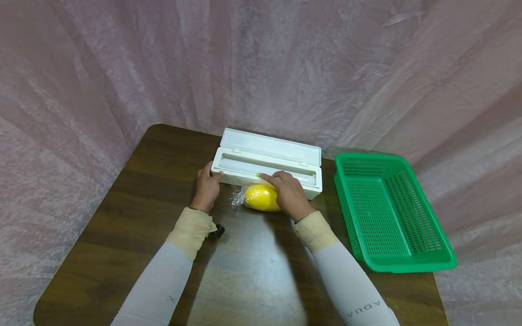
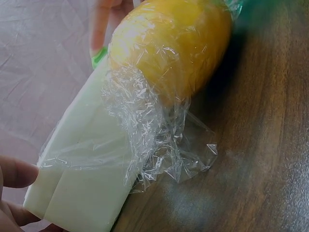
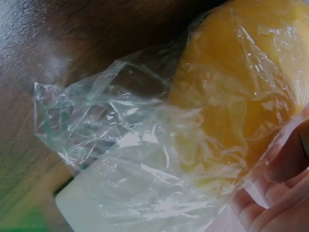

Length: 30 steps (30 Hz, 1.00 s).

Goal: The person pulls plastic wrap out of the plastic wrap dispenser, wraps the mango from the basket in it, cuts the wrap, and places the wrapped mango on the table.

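Note:
A white cling film dispenser [image 1: 267, 165] stands on the table with its lid raised and a roll inside. My left hand [image 1: 206, 188] grips its left end, the thumb on the near side. My right hand [image 1: 290, 194] reaches over its near edge, index finger stretched onto a small green slider [image 1: 258, 174]. Below that hand a smooth yellow oval thing [image 1: 261, 198] lies against the dispenser's front, wrapped in clear cling film [image 2: 145, 125]. The film bunches at its left end, and in the head view the right hand hides its right end.
To the right stands a green perforated plastic basket [image 1: 373, 217], nothing seen in it. The brown wooden table [image 1: 134, 217] has a rounded far left corner. A pinkish curtain [image 1: 261, 63] hangs behind it.

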Tool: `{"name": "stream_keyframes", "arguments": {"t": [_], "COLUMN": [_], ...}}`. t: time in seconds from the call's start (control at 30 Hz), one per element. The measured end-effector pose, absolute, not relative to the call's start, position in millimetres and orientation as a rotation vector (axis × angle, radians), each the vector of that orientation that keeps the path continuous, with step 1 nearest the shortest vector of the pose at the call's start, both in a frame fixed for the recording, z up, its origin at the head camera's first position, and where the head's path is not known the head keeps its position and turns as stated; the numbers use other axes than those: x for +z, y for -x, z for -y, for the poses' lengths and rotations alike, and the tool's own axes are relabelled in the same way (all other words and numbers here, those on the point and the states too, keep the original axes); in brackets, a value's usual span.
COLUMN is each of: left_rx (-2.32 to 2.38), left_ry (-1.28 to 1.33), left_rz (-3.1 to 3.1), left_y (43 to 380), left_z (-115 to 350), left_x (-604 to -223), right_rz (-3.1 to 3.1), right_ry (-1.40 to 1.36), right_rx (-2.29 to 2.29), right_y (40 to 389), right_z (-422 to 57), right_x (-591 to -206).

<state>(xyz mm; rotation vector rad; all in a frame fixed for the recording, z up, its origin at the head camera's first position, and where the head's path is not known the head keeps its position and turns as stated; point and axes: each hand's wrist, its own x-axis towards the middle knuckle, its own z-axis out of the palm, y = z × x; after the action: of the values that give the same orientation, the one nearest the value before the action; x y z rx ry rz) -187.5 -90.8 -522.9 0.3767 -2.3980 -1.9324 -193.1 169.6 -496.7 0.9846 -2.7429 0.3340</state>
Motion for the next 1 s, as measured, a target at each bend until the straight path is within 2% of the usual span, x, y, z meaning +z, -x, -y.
{"name": "stream_keyframes", "arguments": {"t": [1.0], "left_rx": [-1.944], "left_ry": [-0.378], "left_rz": [2.409], "left_y": [187.9], "left_z": [93.0], "left_x": [-525.6], "right_rz": [2.66], "right_ry": [-0.968], "right_rx": [0.383], "right_y": [193.2], "right_z": [-185.9], "right_x": [-507.2]}}
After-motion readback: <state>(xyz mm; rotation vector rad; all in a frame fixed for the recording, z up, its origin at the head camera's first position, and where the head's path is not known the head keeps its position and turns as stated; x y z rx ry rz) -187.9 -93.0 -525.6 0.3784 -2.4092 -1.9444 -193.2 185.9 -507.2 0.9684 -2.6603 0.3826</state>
